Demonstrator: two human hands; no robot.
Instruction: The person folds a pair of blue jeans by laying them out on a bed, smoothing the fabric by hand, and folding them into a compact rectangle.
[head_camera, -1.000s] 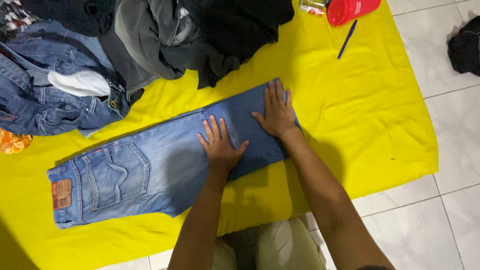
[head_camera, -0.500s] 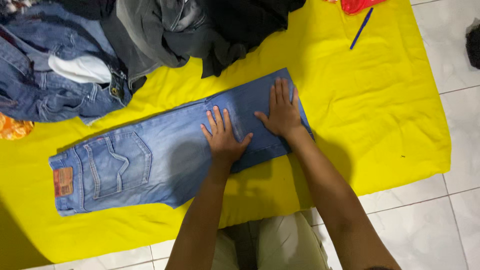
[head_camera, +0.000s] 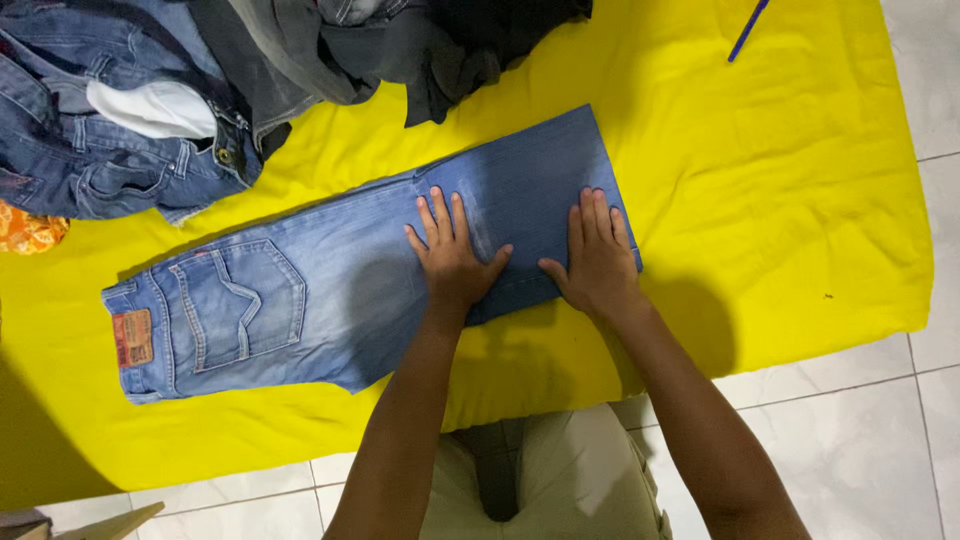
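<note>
Pressing flat, both hands lie palm-down with fingers spread on the jeans (head_camera: 330, 300), gripping nothing. The left hand (head_camera: 452, 262) rests mid-leg and the right hand (head_camera: 598, 262) sits at the right end by the hem, which looks meant to keep the doubled-over denim smooth and stop the top layer from sliding.

The jeans lie across the middle of a yellow cloth (head_camera: 780, 200) spread on the tiled floor (head_camera: 880, 440), waistband to the left and hem to the right, slanting slightly away toward the right. They are light, faded blue, folded leg over leg, with a back pocket (head_camera: 238, 305) and a tan patch (head_camera: 133, 338) facing up.

A pile of clothes (head_camera: 200, 90) sits at the far left, well apart from the hands; a blue pen (head_camera: 748, 30) lies far right.
</note>
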